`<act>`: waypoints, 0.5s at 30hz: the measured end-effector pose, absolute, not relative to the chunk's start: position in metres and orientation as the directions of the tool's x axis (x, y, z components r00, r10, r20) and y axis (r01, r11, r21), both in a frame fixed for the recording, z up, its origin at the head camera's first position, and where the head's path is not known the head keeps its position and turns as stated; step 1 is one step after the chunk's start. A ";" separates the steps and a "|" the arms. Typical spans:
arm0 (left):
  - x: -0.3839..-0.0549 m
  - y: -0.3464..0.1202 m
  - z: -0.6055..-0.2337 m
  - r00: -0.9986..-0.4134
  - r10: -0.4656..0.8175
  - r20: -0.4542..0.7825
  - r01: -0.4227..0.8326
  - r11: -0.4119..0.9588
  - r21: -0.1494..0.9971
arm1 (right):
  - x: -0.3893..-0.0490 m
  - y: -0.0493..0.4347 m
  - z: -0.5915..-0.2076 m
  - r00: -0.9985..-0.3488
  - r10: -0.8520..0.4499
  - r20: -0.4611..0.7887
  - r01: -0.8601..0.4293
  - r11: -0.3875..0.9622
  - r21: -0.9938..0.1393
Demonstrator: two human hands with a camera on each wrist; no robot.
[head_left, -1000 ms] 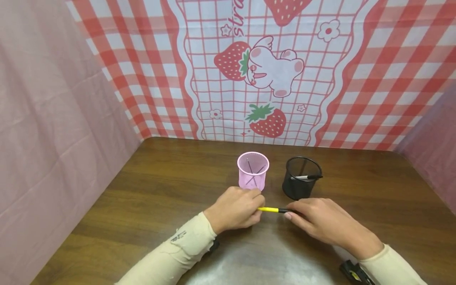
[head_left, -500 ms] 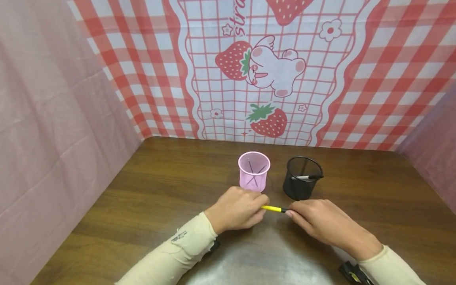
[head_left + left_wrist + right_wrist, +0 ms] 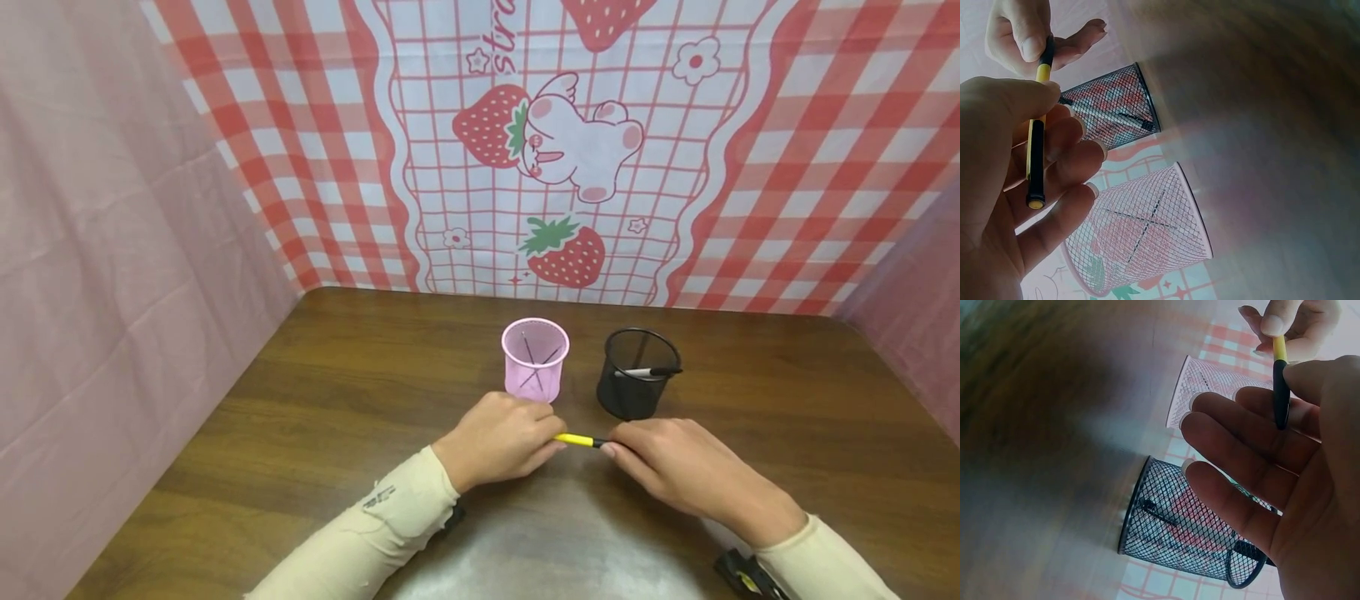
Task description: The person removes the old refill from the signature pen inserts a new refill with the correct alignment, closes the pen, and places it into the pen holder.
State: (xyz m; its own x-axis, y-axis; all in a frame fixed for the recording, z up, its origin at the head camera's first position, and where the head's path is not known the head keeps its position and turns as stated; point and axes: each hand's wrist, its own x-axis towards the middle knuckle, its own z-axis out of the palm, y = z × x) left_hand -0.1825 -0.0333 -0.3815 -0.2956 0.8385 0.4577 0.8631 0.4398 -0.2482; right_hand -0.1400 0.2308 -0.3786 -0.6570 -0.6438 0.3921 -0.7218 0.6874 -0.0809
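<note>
Yellow pen [image 3: 576, 439] looks light, stiff, perhaps slick; best held by barrel [image 3: 1035, 144] and tapered black end [image 3: 1281, 394], where left hand [image 3: 498, 439] and right hand [image 3: 684, 464] pinch.

The person wears long cream sleeves. Behind the left fingers [image 3: 1072, 159], the left sleeve [image 3: 352, 537] is creased, with a small dark marking [image 3: 378, 497], too blurred to read, toward the end nearest those fingers. A black piece [image 3: 453, 518] peeks out beside it. Behind the right fingers [image 3: 1225, 447], the right sleeve [image 3: 821, 557] looks smoother; beside it sits a black device [image 3: 733, 572] with a yellow-green patch [image 3: 747, 582].
</note>
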 end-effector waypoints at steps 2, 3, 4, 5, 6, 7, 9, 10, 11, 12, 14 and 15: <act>-0.182 -0.033 -0.382 -0.290 0.840 0.458 0.864 0.436 -0.253 | -0.140 0.230 -0.379 -0.654 -0.646 0.394 -0.724 0.685 -0.081; -0.182 -0.034 -0.382 -0.288 0.840 0.459 0.865 0.434 -0.251 | -0.140 0.230 -0.379 -0.652 -0.646 0.396 -0.726 0.683 -0.079; -0.182 -0.034 -0.382 -0.287 0.841 0.459 0.866 0.432 -0.251 | -0.140 0.230 -0.379 -0.650 -0.647 0.399 -0.727 0.682 -0.079; -0.183 -0.034 -0.382 -0.284 0.841 0.460 0.868 0.429 -0.249 | -0.140 0.230 -0.379 -0.648 -0.648 0.399 -0.729 0.680 -0.079; -0.183 -0.034 -0.382 -0.282 0.842 0.461 0.871 0.426 -0.246 | -0.140 0.230 -0.379 -0.647 -0.649 0.400 -0.730 0.679 -0.080; -0.183 -0.034 -0.382 -0.280 0.841 0.463 0.872 0.425 -0.245 | -0.140 0.230 -0.379 -0.647 -0.650 0.400 -0.730 0.678 -0.079; -0.183 -0.034 -0.383 -0.276 0.841 0.465 0.875 0.420 -0.241 | -0.140 0.230 -0.379 -0.647 -0.649 0.401 -0.730 0.679 -0.079; -0.183 -0.034 -0.383 -0.275 0.841 0.466 0.876 0.419 -0.240 | -0.140 0.230 -0.379 -0.647 -0.648 0.402 -0.730 0.679 -0.080; -0.183 -0.033 -0.383 -0.273 0.841 0.466 0.877 0.417 -0.238 | -0.140 0.230 -0.379 -0.647 -0.648 0.402 -0.729 0.679 -0.080; -0.184 -0.033 -0.383 -0.273 0.841 0.466 0.878 0.416 -0.236 | -0.140 0.229 -0.379 -0.647 -0.647 0.404 -0.729 0.680 -0.078; -0.184 -0.033 -0.383 -0.268 0.844 0.464 0.879 0.412 -0.242 | -0.140 0.229 -0.379 -0.647 -0.646 0.405 -0.728 0.681 -0.078; -0.184 -0.033 -0.383 -0.268 0.845 0.462 0.879 0.411 -0.242 | -0.140 0.229 -0.379 -0.647 -0.645 0.406 -0.728 0.681 -0.078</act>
State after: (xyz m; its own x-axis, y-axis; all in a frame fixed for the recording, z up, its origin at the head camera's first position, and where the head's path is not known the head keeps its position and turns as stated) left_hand -0.1838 -0.0329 -0.3832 -0.2675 0.8454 0.4624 0.8789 0.4107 -0.2425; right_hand -0.1399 0.2295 -0.3793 -0.6472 -0.6453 0.4059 -0.7279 0.6813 -0.0776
